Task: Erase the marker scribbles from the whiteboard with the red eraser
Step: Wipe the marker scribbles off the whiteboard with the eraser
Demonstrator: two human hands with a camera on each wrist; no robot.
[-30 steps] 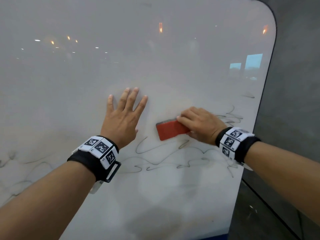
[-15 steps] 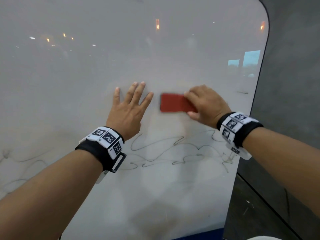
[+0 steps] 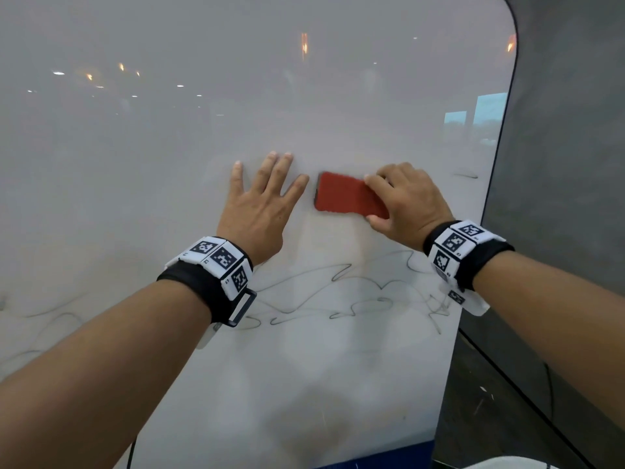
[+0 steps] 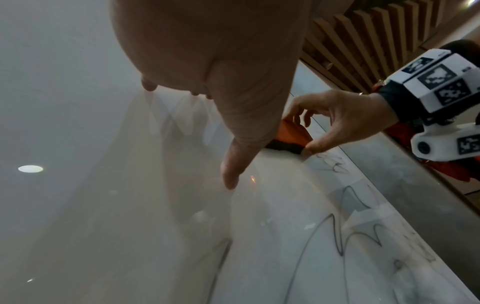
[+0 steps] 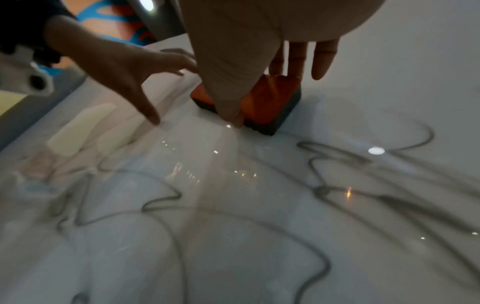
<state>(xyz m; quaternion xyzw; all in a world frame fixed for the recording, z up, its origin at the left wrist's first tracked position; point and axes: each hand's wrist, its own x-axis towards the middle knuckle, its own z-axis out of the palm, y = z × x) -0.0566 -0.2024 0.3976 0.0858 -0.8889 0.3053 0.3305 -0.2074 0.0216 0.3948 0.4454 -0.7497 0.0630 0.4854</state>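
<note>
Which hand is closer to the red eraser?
The right hand: it grips the eraser at its right end. The left hand lies flat on the whiteboard just left of it, not touching.

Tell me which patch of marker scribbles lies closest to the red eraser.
The scribbles just below the right hand and red eraser; the faint ones at the whiteboard's lower left lie farther.

Dim, hazy light; ceiling-lamp glare specks on the glossy whiteboard [image 3: 338, 96]; blurred, edge-warped wrist views.
</note>
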